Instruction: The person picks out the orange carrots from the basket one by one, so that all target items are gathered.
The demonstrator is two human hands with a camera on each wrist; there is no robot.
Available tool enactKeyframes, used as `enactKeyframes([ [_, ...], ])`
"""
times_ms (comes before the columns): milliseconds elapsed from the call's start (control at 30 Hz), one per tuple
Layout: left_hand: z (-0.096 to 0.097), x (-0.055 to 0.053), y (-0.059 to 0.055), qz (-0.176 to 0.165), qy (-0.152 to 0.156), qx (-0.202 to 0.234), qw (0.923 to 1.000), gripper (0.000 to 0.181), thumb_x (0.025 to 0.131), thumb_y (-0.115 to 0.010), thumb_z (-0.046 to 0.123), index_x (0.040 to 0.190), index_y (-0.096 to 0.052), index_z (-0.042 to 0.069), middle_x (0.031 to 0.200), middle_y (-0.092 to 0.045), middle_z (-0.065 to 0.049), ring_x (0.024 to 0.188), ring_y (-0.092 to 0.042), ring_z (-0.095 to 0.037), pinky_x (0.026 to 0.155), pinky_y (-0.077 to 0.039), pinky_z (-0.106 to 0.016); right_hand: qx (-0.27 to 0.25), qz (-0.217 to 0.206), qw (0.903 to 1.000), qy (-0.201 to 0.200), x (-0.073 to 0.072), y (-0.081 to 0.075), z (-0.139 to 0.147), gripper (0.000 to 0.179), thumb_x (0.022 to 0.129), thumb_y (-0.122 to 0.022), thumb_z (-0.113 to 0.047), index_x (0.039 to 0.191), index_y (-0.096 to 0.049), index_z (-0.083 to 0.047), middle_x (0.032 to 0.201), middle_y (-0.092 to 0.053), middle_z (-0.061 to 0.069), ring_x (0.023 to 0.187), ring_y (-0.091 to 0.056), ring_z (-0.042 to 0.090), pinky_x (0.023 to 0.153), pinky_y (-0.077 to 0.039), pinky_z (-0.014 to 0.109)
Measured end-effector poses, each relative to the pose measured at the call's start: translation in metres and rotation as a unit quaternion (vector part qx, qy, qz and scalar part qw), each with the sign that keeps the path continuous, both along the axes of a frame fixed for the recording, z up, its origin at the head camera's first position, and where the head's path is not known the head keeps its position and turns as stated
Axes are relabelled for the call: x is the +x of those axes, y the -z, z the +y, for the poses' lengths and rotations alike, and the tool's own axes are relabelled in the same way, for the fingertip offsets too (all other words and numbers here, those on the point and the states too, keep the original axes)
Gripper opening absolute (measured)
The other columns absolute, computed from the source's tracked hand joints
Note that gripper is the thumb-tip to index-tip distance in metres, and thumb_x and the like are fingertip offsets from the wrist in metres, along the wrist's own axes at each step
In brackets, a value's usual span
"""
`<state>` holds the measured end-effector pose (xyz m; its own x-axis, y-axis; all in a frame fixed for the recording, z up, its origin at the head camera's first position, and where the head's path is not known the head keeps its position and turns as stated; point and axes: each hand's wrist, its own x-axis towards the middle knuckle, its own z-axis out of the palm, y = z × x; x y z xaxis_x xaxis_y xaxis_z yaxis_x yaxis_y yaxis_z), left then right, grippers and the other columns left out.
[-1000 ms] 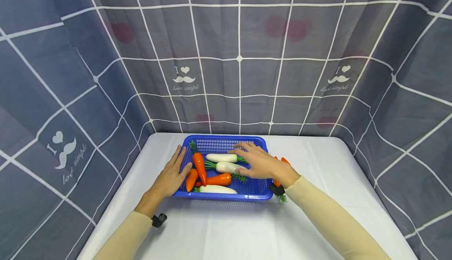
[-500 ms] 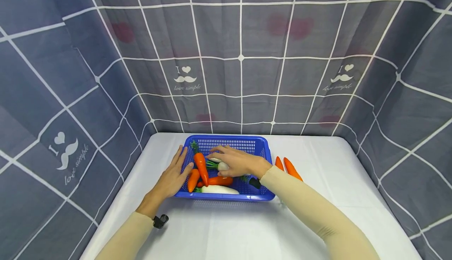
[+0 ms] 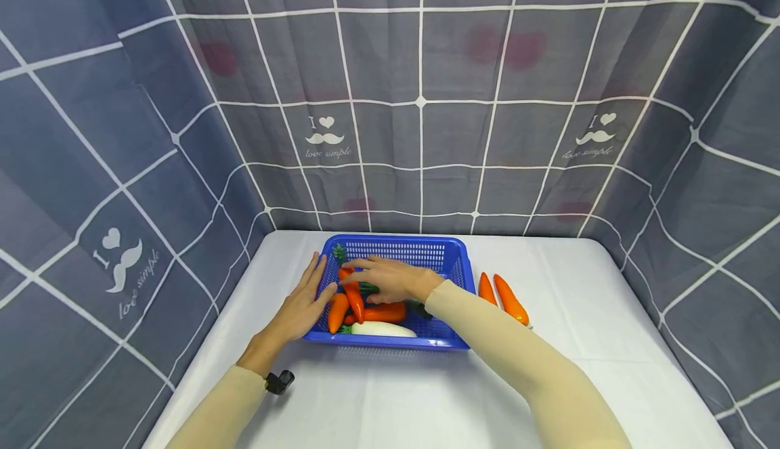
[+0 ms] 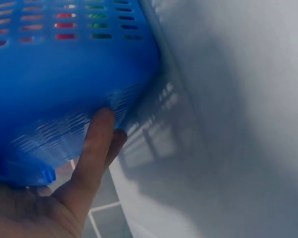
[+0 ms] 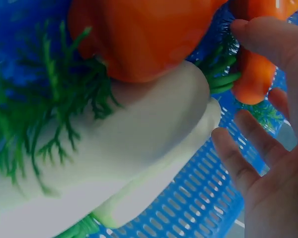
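Observation:
A blue plastic basket [image 3: 390, 343] holds carrots and white radishes. My left hand [image 3: 297, 310] rests against its left side, fingers straight along the outer wall [image 4: 64, 74] and the thumb at the rim. Inside the basket, my right hand [image 3: 390, 280] reaches over to the left with spread fingers. Its fingertips overlap a long carrot [image 3: 355, 303] in the head view. The right wrist view shows a gap between thumb and fingers, facing a carrot [image 5: 256, 79]. Below the hand lie two white radishes [image 5: 139, 129], mostly hidden from the head camera.
A stubby carrot [image 3: 338, 312], a carrot lying crosswise [image 3: 390, 312] and a white radish [image 3: 382, 329] are also in the basket. Two carrots [image 3: 510, 300] lie on the white table right of it. Grey checked curtains [image 3: 420, 164] enclose the table on the back and sides.
My right hand has moved left across the basket, from over the radishes to the long carrot, leaving the two carrots on the table more exposed. My left hand stays at the basket's side.

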<state>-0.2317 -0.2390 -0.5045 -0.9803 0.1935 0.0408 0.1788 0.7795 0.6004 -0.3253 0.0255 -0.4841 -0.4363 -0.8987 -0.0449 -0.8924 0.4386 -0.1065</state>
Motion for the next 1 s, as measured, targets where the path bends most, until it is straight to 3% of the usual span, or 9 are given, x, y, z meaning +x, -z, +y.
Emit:
enactKeyframes([
  [233, -0.006, 0.005, -0.001, -0.008, 0.021, 0.020, 0.9995, 0.086, 0.124, -0.050, 0.046, 0.188, -0.006, 0.010, 0.199, 0.009, -0.015, 0.181, -0.014, -0.054, 0.140, -0.021, -0.083, 0.010, 0.007, 0.9999, -0.004, -0.002, 0.012, -0.010, 0.063, 0.114, -0.078, -0.031, 0.174, -0.057, -0.036, 0.191, -0.037, -0.001, 0.172, -0.050, 0.037, 0.141, -0.045, 0.053],
  [600, -0.022, 0.028, 0.003, 0.009, 0.062, 0.009, 0.9980, 0.097, 0.118, -0.062, 0.054, 0.190, -0.008, 0.017, 0.200, 0.007, -0.008, 0.181, -0.017, -0.054, 0.135, -0.029, -0.087, 0.003, 0.033, 0.9993, -0.016, -0.003, 0.012, -0.012, 0.050, 0.115, -0.076, -0.023, 0.163, -0.068, -0.036, 0.184, -0.047, -0.001, 0.169, -0.053, 0.035, 0.142, -0.045, 0.050],
  [900, -0.029, 0.032, 0.018, 0.074, 0.084, 0.023, 0.9934, 0.098, 0.115, -0.068, 0.048, 0.190, -0.009, 0.027, 0.201, 0.000, -0.002, 0.178, -0.028, -0.055, 0.122, -0.040, -0.092, -0.005, 0.050, 0.9985, -0.023, -0.003, 0.005, -0.008, 0.045, 0.113, -0.079, -0.018, 0.154, -0.074, -0.036, 0.179, -0.057, -0.003, 0.164, -0.058, 0.030, 0.140, -0.047, 0.049],
  [1000, -0.029, 0.032, 0.018, 0.065, 0.077, 0.015, 0.9948, 0.099, 0.115, -0.067, 0.053, 0.190, -0.008, 0.028, 0.201, 0.000, 0.000, 0.178, -0.029, -0.054, 0.125, -0.039, -0.091, -0.009, 0.050, 0.9983, -0.028, -0.004, 0.003, -0.006, 0.044, 0.113, -0.079, -0.019, 0.154, -0.075, -0.035, 0.175, -0.061, -0.002, 0.163, -0.059, 0.030, 0.138, -0.050, 0.047],
])
